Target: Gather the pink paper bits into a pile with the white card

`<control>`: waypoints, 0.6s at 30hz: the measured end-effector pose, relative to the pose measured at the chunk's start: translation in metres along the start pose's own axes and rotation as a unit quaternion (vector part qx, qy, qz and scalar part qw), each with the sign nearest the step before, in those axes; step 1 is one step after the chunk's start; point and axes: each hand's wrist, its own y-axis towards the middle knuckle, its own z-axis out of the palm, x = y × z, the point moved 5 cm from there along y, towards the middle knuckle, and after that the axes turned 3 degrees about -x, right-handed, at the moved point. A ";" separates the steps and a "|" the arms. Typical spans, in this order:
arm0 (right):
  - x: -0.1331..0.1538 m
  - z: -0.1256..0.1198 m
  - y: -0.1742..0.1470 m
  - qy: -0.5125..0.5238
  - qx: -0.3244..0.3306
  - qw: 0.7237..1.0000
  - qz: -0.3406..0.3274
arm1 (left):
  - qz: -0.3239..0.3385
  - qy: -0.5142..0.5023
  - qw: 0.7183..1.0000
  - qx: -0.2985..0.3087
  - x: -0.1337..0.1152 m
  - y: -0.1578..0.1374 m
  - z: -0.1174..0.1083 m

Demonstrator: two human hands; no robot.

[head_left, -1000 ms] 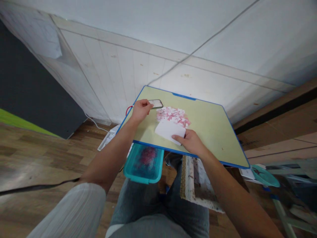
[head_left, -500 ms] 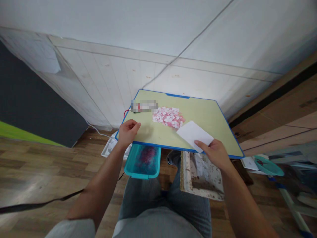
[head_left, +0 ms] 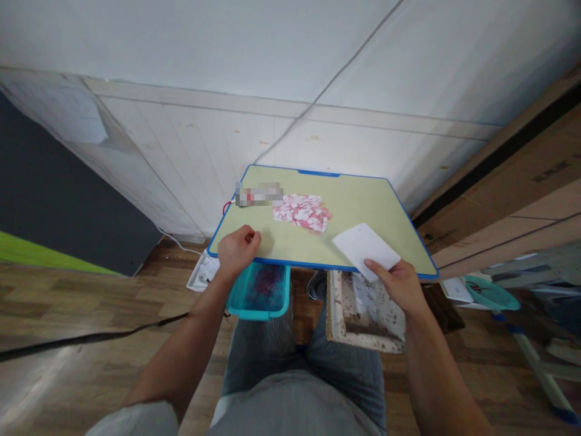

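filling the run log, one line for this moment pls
left hand: loosely closed at table edge | right hand: holds white card | pink-white scraps: piled mid-table

Table's right half (head_left: 376, 200) lies bare; paper scraps (head_left: 302, 212) crowd its left-centre.

Obj at tray (head_left: 363, 200) far-left corner (head_left: 258, 194) pixelated, unidentifiable; teal bin (head_left: 258, 290) contents blurry.

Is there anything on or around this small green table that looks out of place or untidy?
Nothing looks damaged. The pink and white scraps lie in a loose heap on the table, and the white card in the right hand overhangs its near edge.
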 end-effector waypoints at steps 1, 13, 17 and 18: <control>-0.001 0.000 0.001 -0.002 0.005 1.000 0.000 | 0.001 0.021 1.000 0.001 -0.002 0.000 0.000; -0.019 0.013 0.011 0.019 0.044 0.999 0.020 | 0.011 0.130 0.991 0.026 -0.006 0.001 0.003; -0.021 0.012 0.012 0.011 0.040 0.999 0.012 | 0.007 0.141 0.990 0.026 -0.006 0.000 0.005; -0.022 0.012 0.012 0.007 0.036 0.999 0.010 | 0.009 0.140 0.990 0.024 -0.006 0.000 0.005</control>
